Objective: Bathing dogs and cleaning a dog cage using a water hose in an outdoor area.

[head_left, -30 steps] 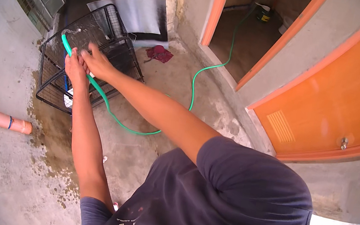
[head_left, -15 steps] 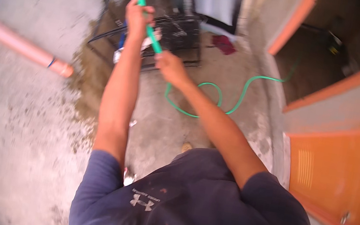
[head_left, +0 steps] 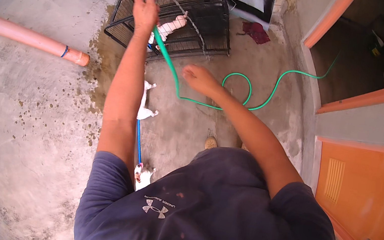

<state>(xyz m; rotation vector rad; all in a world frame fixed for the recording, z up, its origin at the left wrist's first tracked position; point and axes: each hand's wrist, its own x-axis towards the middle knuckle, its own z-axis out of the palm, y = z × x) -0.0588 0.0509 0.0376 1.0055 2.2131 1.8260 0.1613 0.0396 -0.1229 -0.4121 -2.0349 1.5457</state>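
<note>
Head cam, near to far: my right hand (head_left: 200, 78) hangs loose and open just beside the green hose (head_left: 174, 74), maybe brushing it, hard to tell. Further out my left hand (head_left: 145, 9) is clenched around the hose end, water arcing into the black wire crate (head_left: 178, 17).

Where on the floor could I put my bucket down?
Bare concrete lies left of the left arm, below the orange pipe. Crowded: the wet patch by the cage, and right of the right hand, where the green hose loops.
</note>
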